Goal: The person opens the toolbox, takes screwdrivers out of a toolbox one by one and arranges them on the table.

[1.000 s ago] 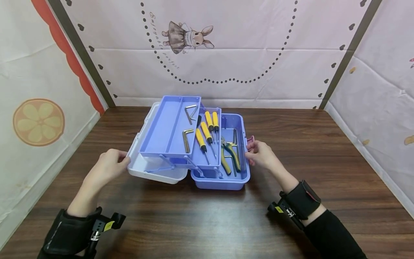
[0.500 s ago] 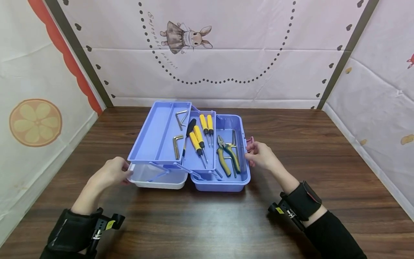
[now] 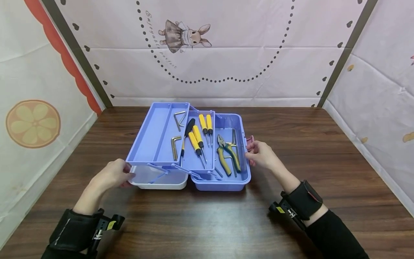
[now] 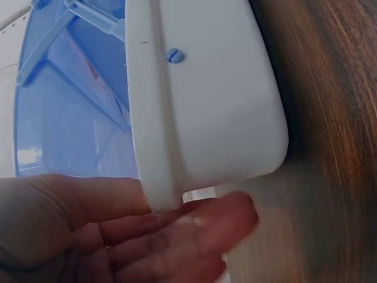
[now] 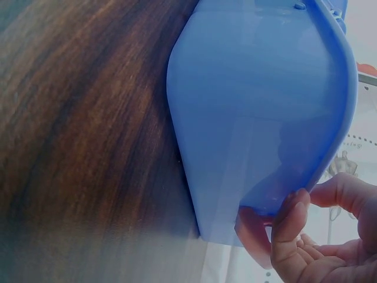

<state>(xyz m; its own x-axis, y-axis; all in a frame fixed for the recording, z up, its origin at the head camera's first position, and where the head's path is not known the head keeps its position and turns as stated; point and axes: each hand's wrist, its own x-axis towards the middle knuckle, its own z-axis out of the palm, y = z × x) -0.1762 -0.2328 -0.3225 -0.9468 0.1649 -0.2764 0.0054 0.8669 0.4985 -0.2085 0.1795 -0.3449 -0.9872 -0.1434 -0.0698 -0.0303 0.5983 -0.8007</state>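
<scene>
A blue toolbox (image 3: 220, 186) lies unfolded on the table, its white lid (image 3: 161, 185) spread to the left. My left hand (image 3: 111, 174) holds the lid's left rim, thumb over the edge and fingers under it. My right hand (image 3: 260, 154) grips the base's right rim at the pink latch (image 5: 254, 233). Above the lid extends a two-section tray (image 3: 143, 138) with hex keys (image 3: 174, 148). A second tray holds yellow-handled screwdrivers (image 3: 194, 141) and a black-handled tool (image 3: 190, 127). Green-handled pliers (image 3: 223, 162) and more hex keys (image 3: 234, 163) lie in the base.
The wood-grain table (image 3: 200, 223) extends around the toolbox. Printed white cloth (image 3: 226, 64) stands behind it, with further cloth walls at left and right. Hinge arms (image 3: 185, 170) join the trays to the box.
My left hand has moved down with the lid, which now lies lower and flatter. The trays have spread left, uncovering more of the tools. My right hand stays at the latch.
</scene>
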